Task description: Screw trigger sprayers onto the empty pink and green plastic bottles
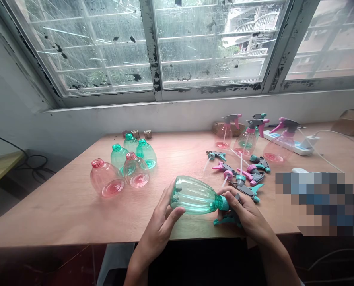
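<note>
Left hand (162,223): its grip was curved around the base end of a green bottle (195,195), with the thumb along the near side.
Right hand (245,212): its grip was closed on a spray head (231,219) with a teal trigger, at the bottle's neck.
Held bottle: it lay sideways in the air between the two hands, above the near edge of the wooden surface (60,208), its neck toward the right hand.
Neck joint: the teal collar (224,203) met the bottle's mouth; the fingers partly hid it, so how tightly it sat could not be told.
Open bottles: three green bottles (146,155) and two pink bottles (107,179) stood grouped at the left.
Loose spray heads (243,189): several, in grey with pink or teal, lay beyond the right hand.
Fitted bottles (280,146): bottles with spray heads stood at the back right, near a power strip (299,147).
</note>
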The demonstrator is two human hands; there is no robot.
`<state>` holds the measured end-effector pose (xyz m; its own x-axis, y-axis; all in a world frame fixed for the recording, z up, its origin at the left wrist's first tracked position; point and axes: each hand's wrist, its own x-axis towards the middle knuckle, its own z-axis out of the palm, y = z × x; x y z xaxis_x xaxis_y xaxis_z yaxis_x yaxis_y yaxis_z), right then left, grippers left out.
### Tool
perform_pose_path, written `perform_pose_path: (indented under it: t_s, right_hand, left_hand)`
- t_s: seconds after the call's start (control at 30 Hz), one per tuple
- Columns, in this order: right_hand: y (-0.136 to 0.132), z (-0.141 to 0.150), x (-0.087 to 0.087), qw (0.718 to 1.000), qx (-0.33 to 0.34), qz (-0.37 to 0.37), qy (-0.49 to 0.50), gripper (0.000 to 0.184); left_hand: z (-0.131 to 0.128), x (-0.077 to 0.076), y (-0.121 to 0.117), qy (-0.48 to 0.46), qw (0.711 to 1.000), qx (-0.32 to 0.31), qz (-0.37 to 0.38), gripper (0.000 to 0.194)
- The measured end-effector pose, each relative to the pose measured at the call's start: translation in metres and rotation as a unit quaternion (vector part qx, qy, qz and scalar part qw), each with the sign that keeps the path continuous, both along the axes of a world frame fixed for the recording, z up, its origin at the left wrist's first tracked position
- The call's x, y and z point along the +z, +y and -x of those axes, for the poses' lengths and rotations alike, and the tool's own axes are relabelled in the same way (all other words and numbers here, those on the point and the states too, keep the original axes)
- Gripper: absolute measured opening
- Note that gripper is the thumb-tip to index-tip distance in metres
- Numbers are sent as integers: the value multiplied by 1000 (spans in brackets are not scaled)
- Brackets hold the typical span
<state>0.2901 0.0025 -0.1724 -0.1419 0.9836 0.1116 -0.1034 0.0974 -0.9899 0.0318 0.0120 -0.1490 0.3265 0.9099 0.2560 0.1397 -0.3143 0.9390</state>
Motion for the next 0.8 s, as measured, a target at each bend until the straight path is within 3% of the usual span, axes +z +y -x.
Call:
perform_pose_path:
  t_s: [0.47,0.63,0.8]
  right_hand:
    - [-1,-2,0,999,9,5,36,36]
    - [-1,-1,-1,999,4,-24,34,32]
    - [0,-2,-5,999,4,-26,30,29]
  left_hand:
    - [1,-4,-7,-39,999,24,17,63]
    - [-1,-2,-11,-72,996,37,36,79]
    - [0,-4,-8,-66,997,7,26,95]
